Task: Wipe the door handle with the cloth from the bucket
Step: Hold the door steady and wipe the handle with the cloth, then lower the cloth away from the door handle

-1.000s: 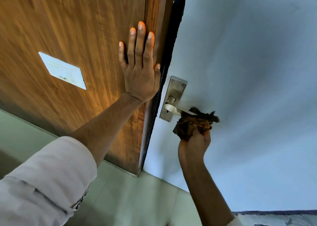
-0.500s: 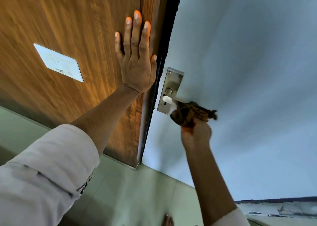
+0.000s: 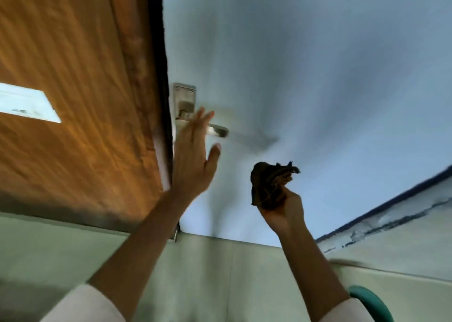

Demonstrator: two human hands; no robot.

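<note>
A silver lever door handle [image 3: 217, 130] on a metal backplate [image 3: 185, 96] sits on the pale blue door face. My left hand [image 3: 194, 160] is open with fingers spread, just in front of the handle's inner end and covering part of it. My right hand [image 3: 281, 208] is shut on a crumpled dark brown cloth [image 3: 271, 182], held below and to the right of the handle, apart from it. A teal bucket rim [image 3: 369, 302] shows at the bottom right corner.
A brown wooden door [image 3: 73, 101] with a white label [image 3: 27, 104] stands to the left, its dark edge beside the handle. Pale green floor tiles [image 3: 215, 272] lie below. A wall base with peeling paint [image 3: 391, 219] runs at the right.
My left hand has left the wooden door and moved right, to the handle. My right hand has pulled the cloth off the handle, down and to the right. The view has tilted down.
</note>
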